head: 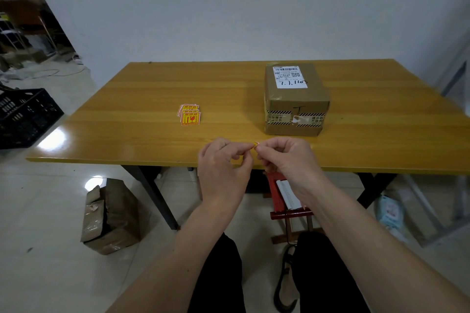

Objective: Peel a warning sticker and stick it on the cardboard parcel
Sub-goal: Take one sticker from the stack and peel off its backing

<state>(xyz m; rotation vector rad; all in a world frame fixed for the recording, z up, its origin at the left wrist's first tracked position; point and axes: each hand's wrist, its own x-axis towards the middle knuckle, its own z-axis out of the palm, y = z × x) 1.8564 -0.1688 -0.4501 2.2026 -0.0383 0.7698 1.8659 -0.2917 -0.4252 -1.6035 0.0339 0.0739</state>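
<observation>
Over on the yellow wooden table point(142, 99) the biggest thing is the cardboard parcel point(296, 100), sitting on the right half toward the far edge. It's taped shut, so no idea what's inside; there's a white shipping label point(290, 77) on top and striped tape across the front face. Off to the left on the floor is a black plastic crate point(24, 117), contents not really visible from this angle, and down beside the table leg sits a beat-up brown box point(109, 216) with its top torn open, inside too dark to make out.

Left of the parcel and well apart from it is a small stack of warning stickers point(189, 114), yellow and red, lying flat on the tabletop.

Both hands are up together just over the near table edge. Left hand point(222, 168) and right hand point(286, 160) each have the fingers curled in, thumb and forefinger pinched on one little sticker point(255, 145) between them. Only a tiny yellow-red bit pokes out, so can't tell if the backing is off.
</observation>
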